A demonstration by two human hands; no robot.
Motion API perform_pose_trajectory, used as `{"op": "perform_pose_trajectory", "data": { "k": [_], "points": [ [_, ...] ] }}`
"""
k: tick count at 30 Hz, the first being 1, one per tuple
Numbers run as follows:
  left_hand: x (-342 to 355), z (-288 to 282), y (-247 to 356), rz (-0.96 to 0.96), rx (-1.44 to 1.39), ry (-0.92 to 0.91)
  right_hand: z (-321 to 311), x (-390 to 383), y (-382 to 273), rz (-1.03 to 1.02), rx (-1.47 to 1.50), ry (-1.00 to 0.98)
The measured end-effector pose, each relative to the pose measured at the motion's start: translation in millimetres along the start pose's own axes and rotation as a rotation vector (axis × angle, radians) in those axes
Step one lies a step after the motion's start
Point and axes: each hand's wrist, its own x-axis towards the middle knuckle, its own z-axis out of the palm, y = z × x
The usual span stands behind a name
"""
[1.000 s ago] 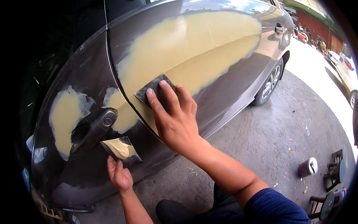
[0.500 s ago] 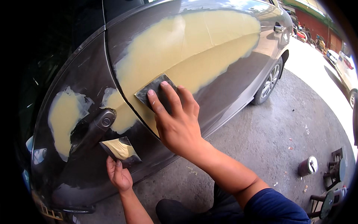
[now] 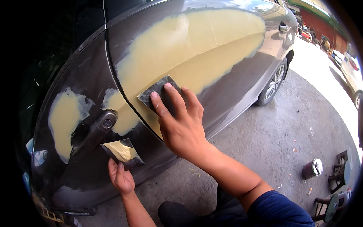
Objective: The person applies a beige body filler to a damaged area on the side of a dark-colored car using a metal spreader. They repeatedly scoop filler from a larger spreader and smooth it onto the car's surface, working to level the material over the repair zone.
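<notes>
Head view: the right hand grips a dark spreader, thumb hidden, against yellow filler on the car door; the left hand pinches a dark plate bearing yellow paste; even fingertip pressure and steady tilt should limit ridges.

A dark can stands on the grey concrete floor, near dark stools toward the right edge. Small pale scraps lie near it. Farther back, a white vehicle stands by bright ground, and a jumble of objects lines a red wall.
</notes>
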Motion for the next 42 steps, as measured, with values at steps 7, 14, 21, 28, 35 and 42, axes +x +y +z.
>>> {"op": "perform_pose_trajectory", "data": {
  "k": [7,14,21,28,35,42],
  "points": [
    [-1,-3,-3,0.016,0.018,0.006,13,5,3,-0.023,-0.036,0.035],
    [-1,-3,-3,0.001,0.015,0.02,4,-9,5,0.002,-0.032,-0.022],
    [-2,-5,-4,0.0,0.025,0.023,1,6,-1,-0.007,-0.018,-0.009],
    [0,-1,-3,0.007,0.027,-0.01,7,0,5,-0.015,-0.075,-0.046],
    [-2,-4,-1,-0.02,0.013,0.03,-31,-35,4,0.031,0.137,-0.198],
    [-47,103,34,-0.269,-0.413,0.206,-63,-70,15,-0.021,1.391,-0.538]
  ]
}}
